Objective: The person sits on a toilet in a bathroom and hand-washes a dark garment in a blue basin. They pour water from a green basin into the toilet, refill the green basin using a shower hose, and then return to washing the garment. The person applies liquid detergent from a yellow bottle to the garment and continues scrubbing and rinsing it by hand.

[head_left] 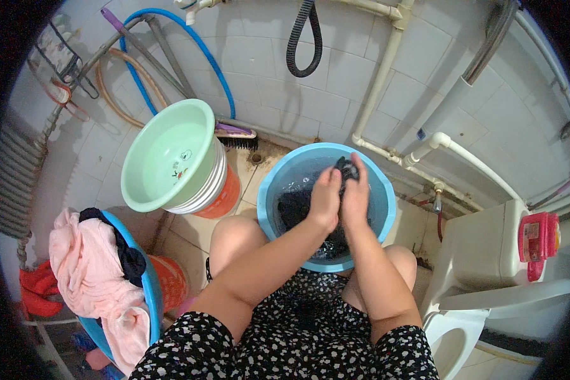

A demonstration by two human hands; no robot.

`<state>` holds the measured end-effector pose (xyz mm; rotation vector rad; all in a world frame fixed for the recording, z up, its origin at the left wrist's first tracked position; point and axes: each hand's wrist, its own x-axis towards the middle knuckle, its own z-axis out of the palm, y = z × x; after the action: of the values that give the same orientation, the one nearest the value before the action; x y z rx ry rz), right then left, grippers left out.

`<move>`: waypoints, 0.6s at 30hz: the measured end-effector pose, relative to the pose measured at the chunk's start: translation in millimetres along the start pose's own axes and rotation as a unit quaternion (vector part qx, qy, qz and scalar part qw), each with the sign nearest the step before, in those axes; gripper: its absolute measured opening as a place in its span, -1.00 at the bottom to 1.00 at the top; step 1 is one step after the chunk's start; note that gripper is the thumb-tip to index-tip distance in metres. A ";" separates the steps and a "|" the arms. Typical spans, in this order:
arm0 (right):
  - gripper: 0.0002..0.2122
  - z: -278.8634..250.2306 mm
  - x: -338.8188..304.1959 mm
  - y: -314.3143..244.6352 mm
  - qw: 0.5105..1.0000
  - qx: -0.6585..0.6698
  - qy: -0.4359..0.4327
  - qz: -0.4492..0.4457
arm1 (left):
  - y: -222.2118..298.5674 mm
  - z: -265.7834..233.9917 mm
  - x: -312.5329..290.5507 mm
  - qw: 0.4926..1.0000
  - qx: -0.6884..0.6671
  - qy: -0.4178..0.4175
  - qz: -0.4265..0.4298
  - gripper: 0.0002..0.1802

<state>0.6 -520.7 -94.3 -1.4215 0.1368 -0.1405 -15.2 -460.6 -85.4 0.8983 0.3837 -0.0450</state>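
Observation:
Between my knees stands a light blue basin (pixel 264 206) with water and dark wet cloth (pixel 293 206) in it. Over its far right part, my left hand (pixel 325 197) and my right hand (pixel 355 197) come together around a bunched piece of black cloth (pixel 346 168). Both hands are closed on this piece, whose top shows above the fingers. What sort of garment it is I cannot make out. Part of the cloth lower in the basin is hidden behind my forearms.
A pale green basin (pixel 164 158) rests on an orange and white bucket (pixel 215 196) at the left. Nearer, a blue tub (pixel 151 297) holds pink cloth (pixel 85 256). A brush (pixel 237 136) lies by the wall. At the right are pipes and a toilet (pixel 481 247).

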 end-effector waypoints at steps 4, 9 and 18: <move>-0.62 -20.2 31.7 -3.4 0.985 0.112 0.058 0.118 | -12.1 3.3 -13.3 0.992 0.095 -0.072 0.027 -0.59; -0.52 -12.3 5.4 -23.8 0.971 0.168 -0.047 0.161 | 21.3 -4.3 13.3 0.987 -0.135 -0.092 -0.001 -0.68; -0.66 -22.6 -7.3 -21.9 0.912 0.325 -0.094 0.231 | 34.3 -1.2 10.1 0.779 0.520 -0.084 0.341 -0.43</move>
<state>-10.9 -544.5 -75.8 -0.7010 0.2382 0.3211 0.6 -436.9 -63.7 2.0827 -0.2173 0.3702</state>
